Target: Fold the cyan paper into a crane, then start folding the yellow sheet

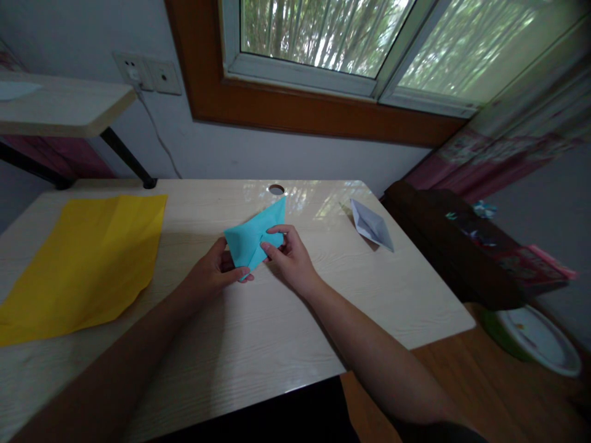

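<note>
Two hands: both on one folded teal paper [255, 237], head view only.
Teal paper position: middle of the desk [258, 332], lifted slightly at its near corner, far point aimed toward the cable hole [276, 189].
Left hand [213, 272]: closed on the near left corner, thumb on top; it appears to steady the piece.
Right hand [289, 255]: fingers curled, pinching the right flap between thumb and forefinger, likely so a crease can be set.
Yellow sheet [87, 261]: flat, creased, left side of desk, well apart from the hands.
White folded paper [372, 224]: far right of desk, untouched.
Bowl [538, 338]: low at the right, off the desk.
</note>
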`<state>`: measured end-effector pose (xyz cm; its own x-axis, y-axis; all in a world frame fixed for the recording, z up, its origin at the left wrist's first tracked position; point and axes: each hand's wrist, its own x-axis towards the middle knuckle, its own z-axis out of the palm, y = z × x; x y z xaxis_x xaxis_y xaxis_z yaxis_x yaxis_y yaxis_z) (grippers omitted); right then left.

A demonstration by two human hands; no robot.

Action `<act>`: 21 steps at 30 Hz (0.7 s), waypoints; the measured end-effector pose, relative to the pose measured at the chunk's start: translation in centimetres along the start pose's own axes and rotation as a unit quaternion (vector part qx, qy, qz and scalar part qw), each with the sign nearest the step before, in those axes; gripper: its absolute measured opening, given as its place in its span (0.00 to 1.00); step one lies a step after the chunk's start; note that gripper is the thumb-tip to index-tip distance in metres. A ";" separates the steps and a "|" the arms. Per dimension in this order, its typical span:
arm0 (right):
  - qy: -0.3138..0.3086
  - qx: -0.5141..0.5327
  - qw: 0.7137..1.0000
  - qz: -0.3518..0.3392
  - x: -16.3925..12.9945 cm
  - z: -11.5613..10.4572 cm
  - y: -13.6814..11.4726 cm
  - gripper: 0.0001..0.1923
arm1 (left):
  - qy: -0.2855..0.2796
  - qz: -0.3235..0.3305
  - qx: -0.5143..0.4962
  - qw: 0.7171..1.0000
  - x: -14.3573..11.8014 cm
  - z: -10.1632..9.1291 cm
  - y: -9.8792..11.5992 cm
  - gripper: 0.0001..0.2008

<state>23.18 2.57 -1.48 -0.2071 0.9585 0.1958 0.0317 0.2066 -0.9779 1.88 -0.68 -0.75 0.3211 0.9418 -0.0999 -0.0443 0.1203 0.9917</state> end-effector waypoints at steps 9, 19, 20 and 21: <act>-0.004 -0.048 0.999 -0.014 -0.1 0.0 0.0 0.22 | 0.011 0.006 -0.011 1.000 0.0 0.3 -0.2 0.31; -0.007 -0.025 1.000 -0.003 -0.3 -0.2 -0.6 0.16 | 0.041 0.016 -0.128 0.991 0.2 0.0 -0.1 0.16; -0.011 -0.019 1.000 -0.004 -0.3 -0.2 -0.7 0.16 | 0.042 0.017 -0.138 0.989 0.2 -0.1 -0.3 0.15; -0.014 -0.013 1.000 -0.004 -0.3 -0.2 -0.7 0.15 | 0.042 0.021 -0.145 0.988 0.2 -0.1 -0.4 0.13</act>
<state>23.41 2.20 -0.82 -0.2354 0.9509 0.2010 0.0550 0.2195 -0.9741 1.84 -0.54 -1.18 0.2347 0.9689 -0.0782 -0.3288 0.1548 0.9316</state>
